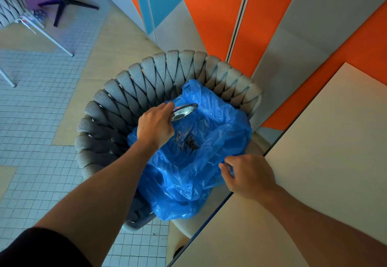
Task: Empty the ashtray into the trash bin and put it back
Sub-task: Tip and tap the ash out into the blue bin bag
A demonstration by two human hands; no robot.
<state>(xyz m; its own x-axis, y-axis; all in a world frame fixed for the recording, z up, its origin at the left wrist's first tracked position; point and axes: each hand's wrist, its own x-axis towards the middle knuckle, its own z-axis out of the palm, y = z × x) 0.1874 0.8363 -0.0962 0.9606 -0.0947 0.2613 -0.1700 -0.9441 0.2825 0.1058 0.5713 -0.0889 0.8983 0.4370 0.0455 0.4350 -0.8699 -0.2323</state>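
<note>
My left hand (156, 125) grips a clear glass ashtray (185, 110) and holds it tilted over the open mouth of a blue plastic trash bag (219, 141). Dark ash bits cling to the ashtray's lower edge, and more dark ash (188, 142) lies inside the bag below it. My right hand (249, 175) pinches the bag's near rim and holds it open. The bag rests on the seat of a grey woven chair (134, 86).
A beige table (326, 162) runs along the right, its edge right next to the bag and my right hand. Orange, blue and grey wall panels (219, 15) stand behind the chair. Another chair (10, 1) and a black table base (67, 1) stand at the far left on tiled floor.
</note>
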